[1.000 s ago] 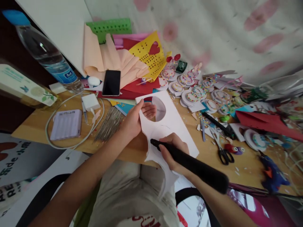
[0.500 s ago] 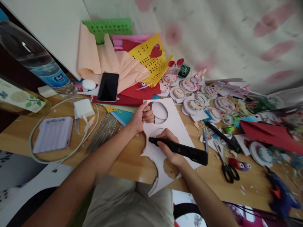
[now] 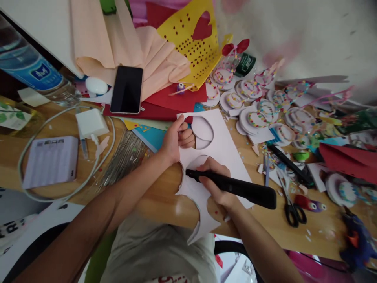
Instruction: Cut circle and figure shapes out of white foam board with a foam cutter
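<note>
My left hand (image 3: 173,139) pinches the upper left edge of a white paper sheet (image 3: 226,151) with round holes cut out of it, thumb on top and fingers curled under beside a hole. My right hand (image 3: 216,182) is wrapped round a long black cutting tool (image 3: 238,188), its tip resting on the sheet at the rim of a partly cut circle. The sheet lies on the wooden table (image 3: 165,200) and its lower end hangs over the near edge above my lap.
A black phone (image 3: 127,89), white charger (image 3: 92,122) with cable, lilac power bank (image 3: 50,161) and water bottle (image 3: 28,67) lie left. Coloured paper is piled behind. Several decorated paper discs (image 3: 256,118), scissors (image 3: 290,202) and a blue glue gun (image 3: 357,239) lie right.
The view has dropped and closed in on the table. My right hand moved the tool up onto the sheet and along the circle's rim. My left hand kept its pinch.
</note>
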`<state>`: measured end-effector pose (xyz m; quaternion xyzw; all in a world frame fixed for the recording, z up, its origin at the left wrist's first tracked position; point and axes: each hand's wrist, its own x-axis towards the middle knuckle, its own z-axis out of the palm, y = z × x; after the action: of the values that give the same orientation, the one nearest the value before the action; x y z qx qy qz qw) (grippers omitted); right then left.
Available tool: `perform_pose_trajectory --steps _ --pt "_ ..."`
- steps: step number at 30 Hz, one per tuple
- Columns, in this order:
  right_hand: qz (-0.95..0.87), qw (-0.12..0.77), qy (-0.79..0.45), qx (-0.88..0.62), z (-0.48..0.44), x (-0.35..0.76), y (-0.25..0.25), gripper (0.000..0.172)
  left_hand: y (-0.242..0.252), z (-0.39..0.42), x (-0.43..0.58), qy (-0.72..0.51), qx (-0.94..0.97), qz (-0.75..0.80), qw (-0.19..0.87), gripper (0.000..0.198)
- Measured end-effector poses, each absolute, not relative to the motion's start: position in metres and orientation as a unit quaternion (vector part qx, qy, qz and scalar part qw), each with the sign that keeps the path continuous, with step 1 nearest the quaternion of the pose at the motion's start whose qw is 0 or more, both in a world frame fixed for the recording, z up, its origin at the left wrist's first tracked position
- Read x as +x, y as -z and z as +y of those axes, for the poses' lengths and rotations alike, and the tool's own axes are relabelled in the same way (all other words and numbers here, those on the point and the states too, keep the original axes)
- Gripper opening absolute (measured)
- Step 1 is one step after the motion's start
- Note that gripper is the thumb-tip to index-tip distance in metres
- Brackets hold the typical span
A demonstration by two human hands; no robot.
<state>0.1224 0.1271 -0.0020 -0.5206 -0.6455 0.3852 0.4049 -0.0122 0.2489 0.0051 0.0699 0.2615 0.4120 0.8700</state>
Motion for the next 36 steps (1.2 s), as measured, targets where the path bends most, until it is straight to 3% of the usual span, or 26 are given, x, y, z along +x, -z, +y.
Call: perform_pose_trajectory --steps 36 --pt "-0.614 0.403 -0.544 -0.406 0.133 0.137 0.009 0.008 -0.007 0.249 -0.010 -0.416 0.087 0.267 0.865 0.057"
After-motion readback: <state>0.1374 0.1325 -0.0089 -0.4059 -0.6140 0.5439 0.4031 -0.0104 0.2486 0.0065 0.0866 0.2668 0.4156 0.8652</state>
